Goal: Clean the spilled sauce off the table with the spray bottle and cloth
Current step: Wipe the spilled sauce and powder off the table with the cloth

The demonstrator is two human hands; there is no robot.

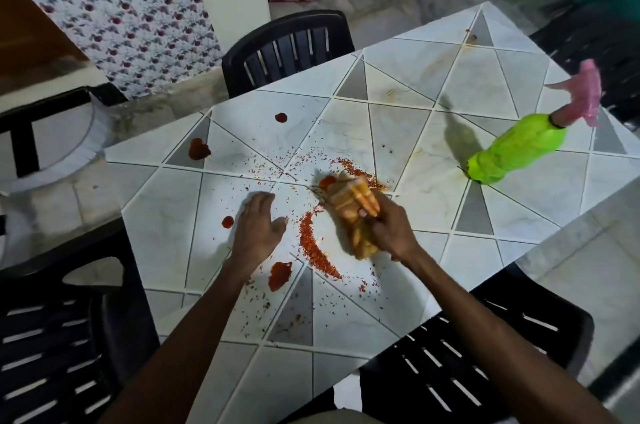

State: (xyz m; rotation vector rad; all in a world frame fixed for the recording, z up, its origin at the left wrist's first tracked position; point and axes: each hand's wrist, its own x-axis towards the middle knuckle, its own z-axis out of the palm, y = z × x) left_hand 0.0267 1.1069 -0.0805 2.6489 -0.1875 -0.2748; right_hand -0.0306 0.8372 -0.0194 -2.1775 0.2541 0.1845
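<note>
Cloth: orange-and-yellow striped fabric cloth (353,212), bunched and motion-blurred, pressed on the white-and-grey triangle-patterned table top (415,84). All places below are given from it.
Right hand: the right hand (391,233) grips the cloth's near end, fingers curled round it.
Left hand: the left hand (258,228) lies just left of the cloth, palm down on the table, fingers straight, holding nothing.
Sauce: one red sauce blob (327,182) touches the cloth's far edge. Four more lie to its left: two farther off (281,117) (199,149), one past the left hand (227,221), one nearer the person (279,275).
Flakes: loose red flakes (313,247) curve round the cloth's left side and scatter thinly beyond it.
Spray bottle: bright green plastic spray bottle with pink trigger head (516,150), upright, well to the cloth's right and beyond it, in neither hand.
Risk, smearing: a cloth dragged dry through the blobs would probably spread them into a wider film.
Risk, scatter: a fast stroke toward the person could sweep flakes off the table onto the black slatted plastic chair (467,354).
Risk, hand: the left hand sits near two blobs and could pick up sauce if it slides.
</note>
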